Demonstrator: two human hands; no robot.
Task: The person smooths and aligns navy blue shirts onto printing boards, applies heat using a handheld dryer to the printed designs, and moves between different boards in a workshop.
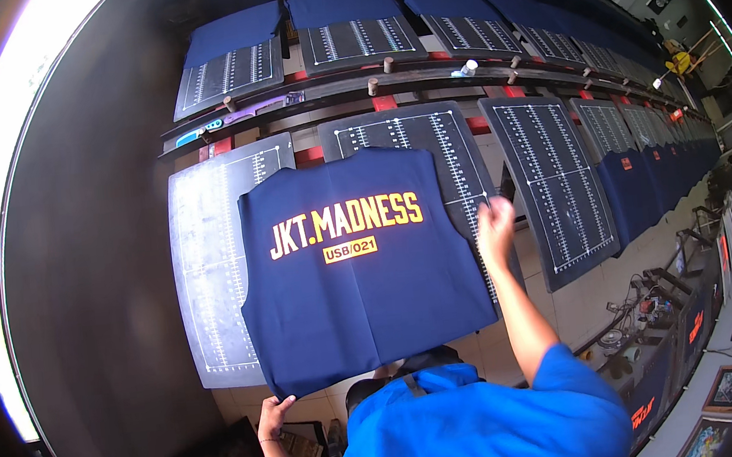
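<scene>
A sleeveless navy shirt panel [355, 303] with orange and yellow printing lies spread over a dark printing board [460, 164] marked with white scales. Its left part overlaps the neighbouring grey board [212, 259]. At the panel's lower left corner, my left hand [273, 415] pinches the cloth between thumb and fingers. My right hand [497, 230] is beside the panel's right edge, above the dark board, with its fingers curled closed. No cloth shows in that hand, and a narrow gap seems to separate it from the panel.
Another scaled board [554, 186] stands to the right, then several boards bearing navy panels [629, 197]. Behind runs a dark rail [303, 103] with pegs, a blue-handled tool [199, 132] and a small white-capped container [467, 68]. Beyond it, navy cloth [346, 6] covers more boards.
</scene>
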